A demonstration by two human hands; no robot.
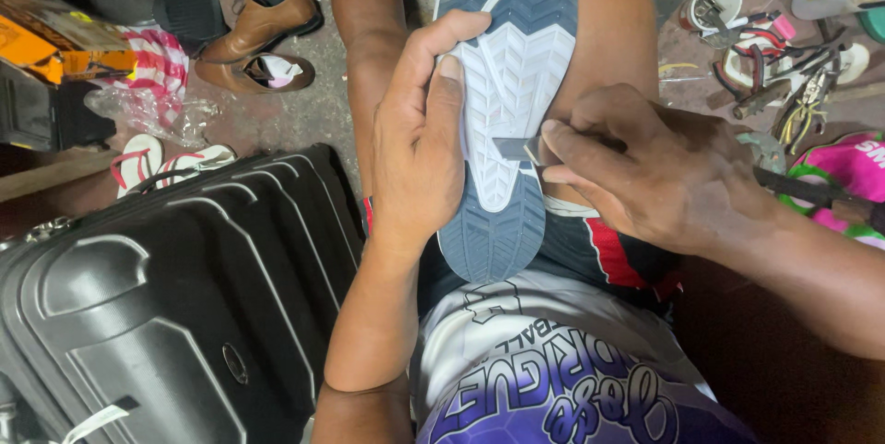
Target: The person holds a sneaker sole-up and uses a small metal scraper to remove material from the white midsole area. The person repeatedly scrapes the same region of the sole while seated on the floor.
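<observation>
Gripping sneaker [505, 112] sole-up – left hand [419, 144]; right hand [645, 167] pinching small blade [513, 149] against sole.

Near left: black hard-shell suitcase [175, 306] fills the floor beside the lap; no passage there. Far left: brown shoes [263, 38], striped sandals [157, 158] and a clear plastic bag [147, 112] crowd the floor [304, 117], leaving only a narrow bare strip along the left leg. Far right: heap of tools and pliers [793, 84] blocks the ground. Near right: pink-and-green object [848, 177] just behind the right forearm. Open room remains directly above the upturned sneaker sole [507, 84].
</observation>
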